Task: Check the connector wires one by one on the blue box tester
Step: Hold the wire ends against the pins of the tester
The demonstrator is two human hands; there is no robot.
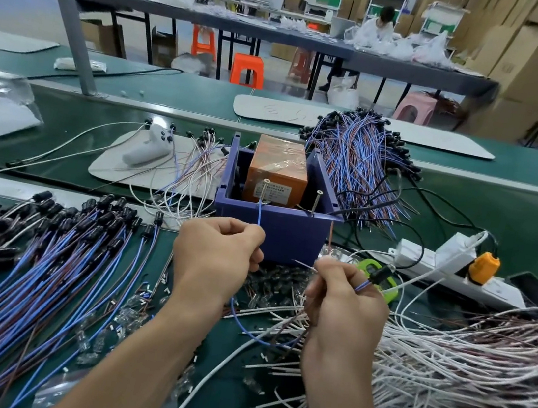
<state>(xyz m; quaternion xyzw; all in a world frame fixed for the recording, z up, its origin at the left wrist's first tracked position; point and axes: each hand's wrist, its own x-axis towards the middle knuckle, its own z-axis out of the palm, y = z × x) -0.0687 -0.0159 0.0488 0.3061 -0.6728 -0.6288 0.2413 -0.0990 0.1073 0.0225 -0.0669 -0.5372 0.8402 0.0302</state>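
Observation:
The blue box tester [286, 230] stands mid-table with an orange block [277, 174] inside and two upright screws, one [264, 191] at the left and one [315, 203] at the right of its front rim. My left hand [214, 262] pinches a blue wire [259, 214] whose tip reaches up to the left screw. My right hand [345, 304] grips the same connector wire near its black connector [380, 275], with a bare brown end sticking out to the left. The blue wire loops below both hands.
A spread of blue and brown connector wires [45, 259] lies at the left, a white wire pile [466, 363] at the right, another bundle [360, 158] behind the box. A white power strip [442, 263] with an orange plug sits right. Cut wire bits litter the green mat.

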